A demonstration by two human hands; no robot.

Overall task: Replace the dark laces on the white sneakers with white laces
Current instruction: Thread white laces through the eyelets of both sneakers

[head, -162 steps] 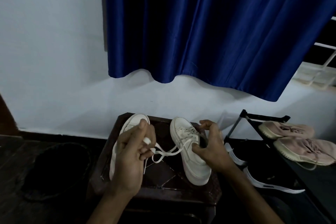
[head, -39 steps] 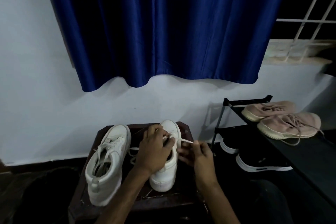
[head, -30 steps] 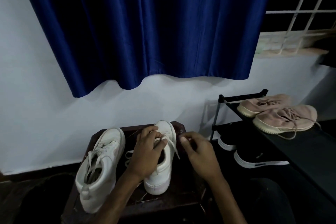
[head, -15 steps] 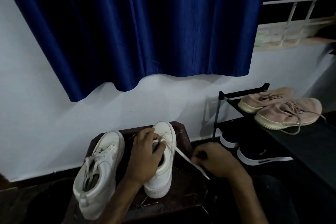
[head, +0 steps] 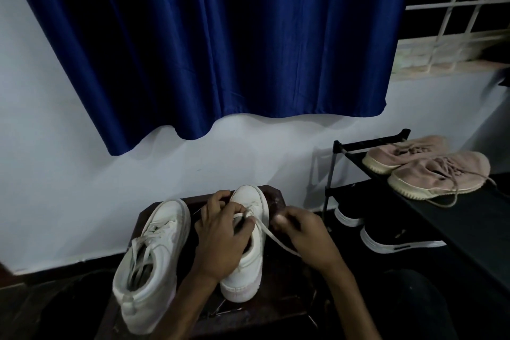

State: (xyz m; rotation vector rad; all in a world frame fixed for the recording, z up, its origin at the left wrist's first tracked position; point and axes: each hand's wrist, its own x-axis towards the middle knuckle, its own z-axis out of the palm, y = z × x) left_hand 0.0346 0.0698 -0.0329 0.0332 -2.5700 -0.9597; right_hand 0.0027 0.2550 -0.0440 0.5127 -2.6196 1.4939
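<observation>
The left grip (head: 220, 237) and the right grip (head: 306, 234) are bare hands on bare forearms, uncovered as far up as shows. Low on the right sits a dark rounded shape (head: 414, 301) — maybe a clothed knee, too dim to tell.

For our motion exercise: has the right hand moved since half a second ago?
Yes: the right hand has moved left, closer to the right white sneaker.
</observation>
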